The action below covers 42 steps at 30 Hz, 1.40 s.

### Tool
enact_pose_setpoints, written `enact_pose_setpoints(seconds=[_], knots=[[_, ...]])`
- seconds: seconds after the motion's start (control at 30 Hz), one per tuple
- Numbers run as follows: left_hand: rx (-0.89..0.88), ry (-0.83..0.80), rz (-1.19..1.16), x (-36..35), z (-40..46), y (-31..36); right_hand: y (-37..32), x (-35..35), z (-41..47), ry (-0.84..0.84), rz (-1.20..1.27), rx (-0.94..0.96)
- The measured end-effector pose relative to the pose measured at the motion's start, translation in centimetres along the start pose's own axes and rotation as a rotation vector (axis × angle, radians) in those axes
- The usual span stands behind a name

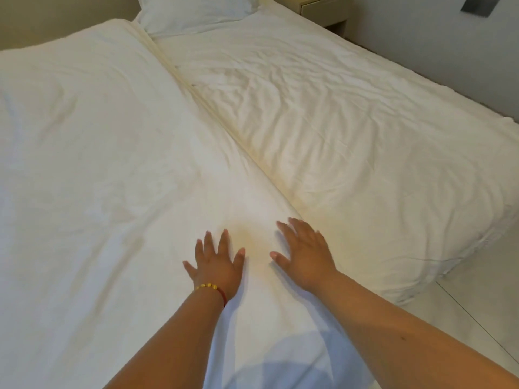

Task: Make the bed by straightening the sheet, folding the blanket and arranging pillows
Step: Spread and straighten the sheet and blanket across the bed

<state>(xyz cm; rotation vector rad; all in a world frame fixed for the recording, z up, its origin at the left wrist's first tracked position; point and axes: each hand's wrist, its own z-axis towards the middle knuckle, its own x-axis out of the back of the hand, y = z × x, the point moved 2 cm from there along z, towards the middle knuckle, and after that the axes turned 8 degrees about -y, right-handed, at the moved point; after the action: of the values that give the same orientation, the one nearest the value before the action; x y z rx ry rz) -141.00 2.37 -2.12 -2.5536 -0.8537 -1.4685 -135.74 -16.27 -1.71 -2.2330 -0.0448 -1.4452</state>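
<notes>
Left hand point(217, 263) and right hand point(304, 255) press flat, fingers spread, on folded white blanket point(112, 164); wrinkled white sheet point(337, 122) unsmoothed, white pillow point(193, 9) probably unarranged.

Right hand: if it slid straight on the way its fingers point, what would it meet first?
The right hand lies flat on the folded blanket, fingers pointing up-left. It would probably cross more blanket first, then the blanket's folded edge; depth is unclear.

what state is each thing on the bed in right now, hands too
blanket: folded over, lying on the bed's left half, lightly creased
sheet: bare on the right half, heavily wrinkled
pillow: at the head of the bed, lying flat
left hand: fingers spread, flat on the blanket
right hand: fingers spread, flat on the blanket near its folded edge
</notes>
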Motion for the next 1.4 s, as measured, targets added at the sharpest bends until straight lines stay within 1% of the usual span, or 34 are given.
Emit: enact_pose_setpoints(seconds=[0.03,0.13,0.2,0.27,0.3,0.33,0.37,0.4,0.43,0.5,0.57,0.67,0.8,0.83,0.93,1.07,1.23,1.33,1.4], knots=[[0.031,-0.03,0.003,-0.4,0.2,-0.6,-0.5,-1.3,0.5,-0.075,-0.063,0.027],[0.16,-0.235,0.024,-4.5,-2.1,-4.0,0.7,-6.6,-1.4,-0.276,-0.203,0.062],[0.183,-0.329,0.099,-6.9,-4.9,-5.7,1.6,-8.5,-4.1,-0.276,-0.279,0.094],[0.192,-0.387,0.107,-7.2,-6.2,-6.3,1.5,-7.9,-5.9,-0.376,-0.23,0.019],[0.208,-0.423,0.1,-6.6,-6.5,-6.2,1.6,-7.5,-6.3,-0.368,-0.215,0.028],[0.202,-0.466,0.096,-5.9,-6.4,-5.9,2.0,-7.4,-6.8,-0.401,-0.174,0.01],[0.167,-0.494,0.09,-5.0,-6.3,-5.4,2.2,-6.8,-7.3,-0.491,-0.122,-0.046],[0.119,-0.493,0.089,-3.9,-6.2,-4.7,2.1,-5.7,-7.7,-0.523,-0.093,-0.057],[0.087,-0.454,0.074,-2.8,-6.2,-3.9,2.1,-4.8,-8.1,-0.52,-0.061,-0.068],[0.05,-0.313,0.025,-0.6,-6.5,-2.0,2.6,-3.0,-8.8,-0.467,0.047,-0.13],[-0.041,-0.225,0.019,1.2,-6.9,0.6,3.7,-1.0,-9.7,-0.398,0.169,-0.182],[-0.139,-0.179,0.026,2.6,-6.8,5.5,6.7,2.8,-11.1,-0.216,0.272,-0.259],[-0.292,-0.124,0.084,3.3,-6.2,13.4,11.5,7.5,-12.9,-0.071,0.344,-0.379],[-0.326,-0.119,0.096,3.1,-6.1,15.4,13.1,8.2,-13.0,-0.045,0.336,-0.41],[-0.386,-0.133,0.149,1.5,-5.4,21.5,18.9,9.5,-13.3,-0.039,0.38,-0.508],[-0.406,-0.165,0.218,-1.5,-4.5,30.0,27.5,11.2,-13.8,-0.047,0.427,-0.548],[-0.393,-0.205,0.208,-5.5,-3.4,41.3,39.6,13.5,-15.1,-0.076,0.508,-0.615],[-0.442,-0.242,0.182,-7.8,-3.8,47.3,45.5,15.2,-15.9,-0.055,0.514,-0.684],[-0.493,-0.253,0.212,-8.7,-4.0,50.4,48.6,16.0,-15.6,-0.053,0.506,-0.732]])
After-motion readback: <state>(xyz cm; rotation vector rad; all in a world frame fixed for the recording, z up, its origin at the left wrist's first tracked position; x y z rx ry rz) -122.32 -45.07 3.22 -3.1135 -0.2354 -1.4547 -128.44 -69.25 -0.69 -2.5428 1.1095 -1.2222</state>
